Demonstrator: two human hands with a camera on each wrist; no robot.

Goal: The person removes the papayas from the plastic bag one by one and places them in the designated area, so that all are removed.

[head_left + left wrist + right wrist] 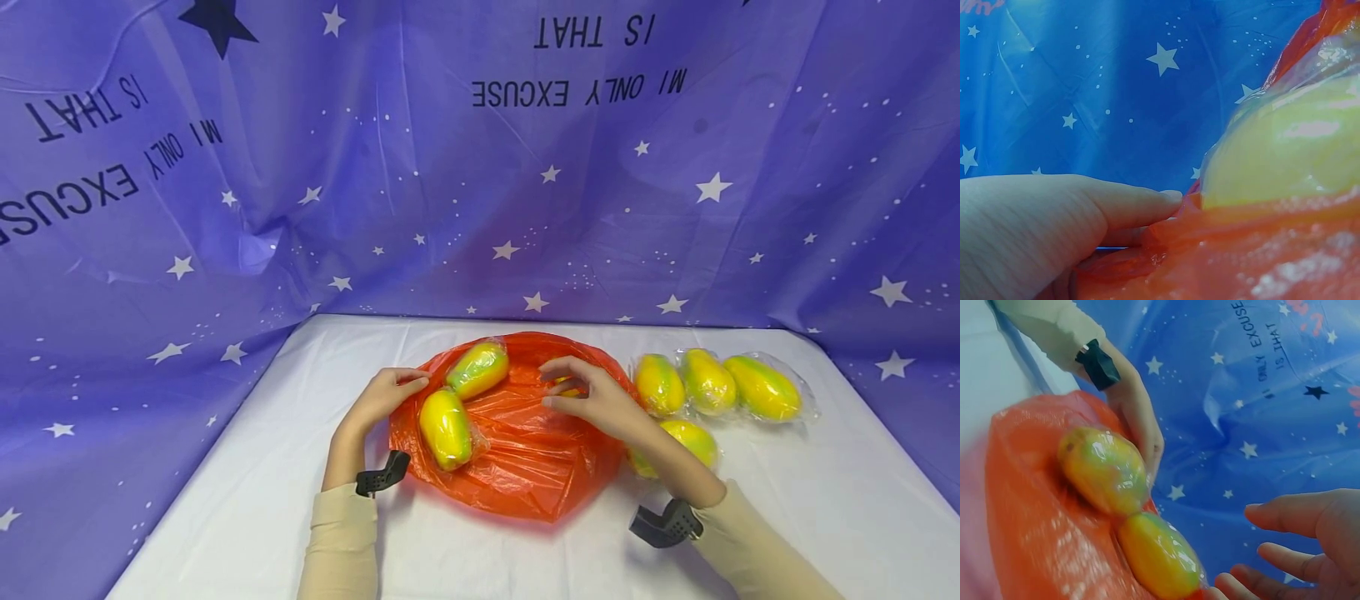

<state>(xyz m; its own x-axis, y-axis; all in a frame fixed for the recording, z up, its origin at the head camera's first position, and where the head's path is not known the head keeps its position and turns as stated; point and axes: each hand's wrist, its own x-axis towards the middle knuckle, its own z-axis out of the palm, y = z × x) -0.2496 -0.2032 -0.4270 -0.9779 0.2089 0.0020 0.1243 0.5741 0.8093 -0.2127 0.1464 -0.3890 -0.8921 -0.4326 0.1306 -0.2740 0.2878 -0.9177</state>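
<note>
A red plastic bag lies spread on the table. Two yellow-green, mango-like fruits in clear wrap, one upper and one lower, rest on its left part. My left hand pinches the bag's left edge between thumb and fingers, beside the upper fruit. Over the bag's right part hovers my right hand, its fingers apart and loosely bent. A bit of another yellow fruit shows behind those fingers, mostly hidden. In the right wrist view nothing lies between the right thumb and fingers.
Right of the bag, three wrapped fruits stand in a row, a left one, a middle one and a right one. Another fruit lies partly under my right forearm. A purple star-printed curtain rises behind the white table.
</note>
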